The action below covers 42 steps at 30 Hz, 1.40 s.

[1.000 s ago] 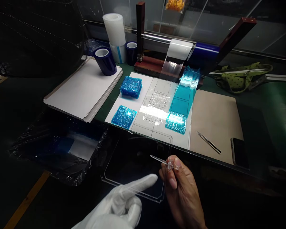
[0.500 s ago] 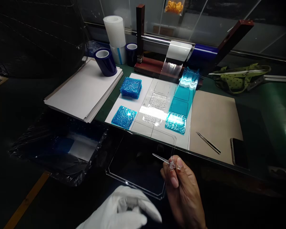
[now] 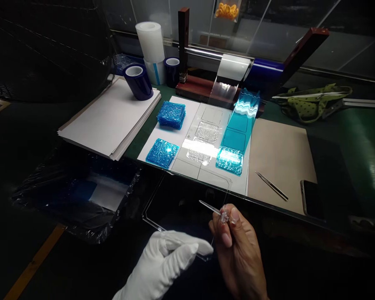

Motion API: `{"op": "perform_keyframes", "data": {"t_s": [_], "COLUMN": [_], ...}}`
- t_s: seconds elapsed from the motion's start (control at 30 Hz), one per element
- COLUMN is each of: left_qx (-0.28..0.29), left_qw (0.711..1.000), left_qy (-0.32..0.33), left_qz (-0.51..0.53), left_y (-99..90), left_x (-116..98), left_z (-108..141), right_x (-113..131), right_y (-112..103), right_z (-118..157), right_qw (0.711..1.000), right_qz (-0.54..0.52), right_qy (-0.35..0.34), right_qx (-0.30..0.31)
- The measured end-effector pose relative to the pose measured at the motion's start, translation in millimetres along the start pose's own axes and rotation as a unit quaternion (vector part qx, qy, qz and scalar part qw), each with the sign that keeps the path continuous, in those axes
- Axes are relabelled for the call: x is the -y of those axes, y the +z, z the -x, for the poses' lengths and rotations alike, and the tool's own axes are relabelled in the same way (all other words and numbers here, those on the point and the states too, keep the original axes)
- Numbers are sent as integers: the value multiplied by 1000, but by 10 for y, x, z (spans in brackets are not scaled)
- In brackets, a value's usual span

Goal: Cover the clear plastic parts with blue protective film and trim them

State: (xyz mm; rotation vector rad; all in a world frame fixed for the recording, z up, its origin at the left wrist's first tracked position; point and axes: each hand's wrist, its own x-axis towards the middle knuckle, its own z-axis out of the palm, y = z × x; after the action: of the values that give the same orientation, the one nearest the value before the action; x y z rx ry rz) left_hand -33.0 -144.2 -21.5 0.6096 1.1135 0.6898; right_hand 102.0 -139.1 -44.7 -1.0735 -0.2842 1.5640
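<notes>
My left hand (image 3: 167,262), in a white glove, has its fingers closed on the near edge of a clear plate (image 3: 156,225) with cut corners. The dark space behind shows through the plate, and its far edge lies over the table's front edge. Bare, my right hand (image 3: 239,246) pinches a small clear pointed piece (image 3: 210,206) between thumb and fingers, its tip toward the left, beside the plate's right edge. Blue film squares lie in a stack (image 3: 171,114) and a lower pile (image 3: 162,153) on white paper. Teal film (image 3: 235,140) comes down from a roll.
Paper stack (image 3: 109,121) with a blue roll (image 3: 138,82) at left; white rolls (image 3: 150,41) behind. A wooden stand (image 3: 183,46) holds film rolls. Tweezers (image 3: 271,186) and a phone (image 3: 311,200) lie at right. A plastic-lined bin (image 3: 109,196) is at lower left.
My left hand has moved slightly right and closed its fingers on the plate's near edge. My right hand has barely moved and still pinches the clear pointed piece.
</notes>
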Motion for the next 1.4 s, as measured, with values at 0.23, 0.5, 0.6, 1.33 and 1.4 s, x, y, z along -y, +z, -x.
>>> {"op": "perform_keyframes", "data": {"t_s": [0.23, 0.5, 0.6, 1.33, 1.4], "left_qx": [8, -14, -18, -49, -50], "left_qw": [1000, 1000, 1000, 997, 997], "left_qy": [16, 13, 17, 52, 55], "left_qz": [-15, -1, 1, -17, -27], "left_y": [-32, 5, 24, 10, 10], "left_x": [54, 60, 54, 103, 109], "left_z": [68, 122, 123, 133, 132], "right_x": [-6, -16, -22, -21, -19], "right_y": [-19, -43, -43, -33, -31], "right_z": [10, 37, 35, 54, 54], "right_qw": [1000, 999, 999, 998, 998], "right_qz": [-18, -27, -28, -52, -48], "right_qy": [10, 20, 17, 21, 19], "right_qx": [8, 9, 9, 38, 40]}}
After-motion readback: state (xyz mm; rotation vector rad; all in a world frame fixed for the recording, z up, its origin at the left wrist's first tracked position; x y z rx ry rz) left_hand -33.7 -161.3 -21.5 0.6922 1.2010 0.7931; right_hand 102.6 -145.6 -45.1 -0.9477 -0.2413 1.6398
